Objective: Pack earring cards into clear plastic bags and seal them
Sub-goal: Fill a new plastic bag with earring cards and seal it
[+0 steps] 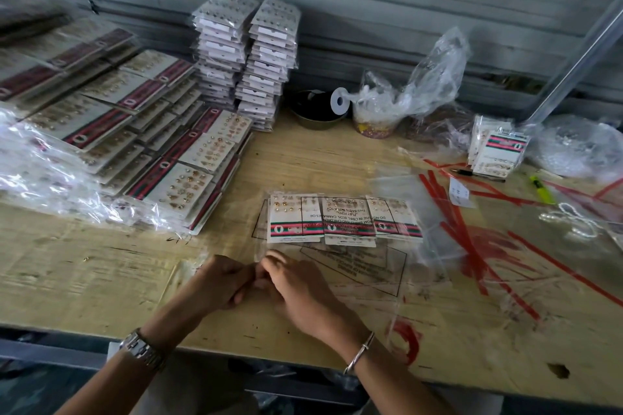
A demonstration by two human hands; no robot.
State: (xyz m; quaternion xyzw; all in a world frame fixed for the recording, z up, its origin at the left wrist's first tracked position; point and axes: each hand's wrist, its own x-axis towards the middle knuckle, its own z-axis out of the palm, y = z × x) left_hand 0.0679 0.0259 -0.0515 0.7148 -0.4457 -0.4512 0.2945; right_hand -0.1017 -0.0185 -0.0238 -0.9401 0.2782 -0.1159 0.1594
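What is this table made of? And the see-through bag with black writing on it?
Table: looks like bare plywood, pale and matte, with grain lines, scuffs and chipped spots.
Clear bag: probably thin plastic film, glossy; the wood shows through it, and it wrinkles and catches the light.

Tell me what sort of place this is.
Probably a small packing workshop: tall stacks of bagged earring cards by the wall, red peel-off strips strewn over the plywood table, and a clear bag pinched by the left hand and right hand.
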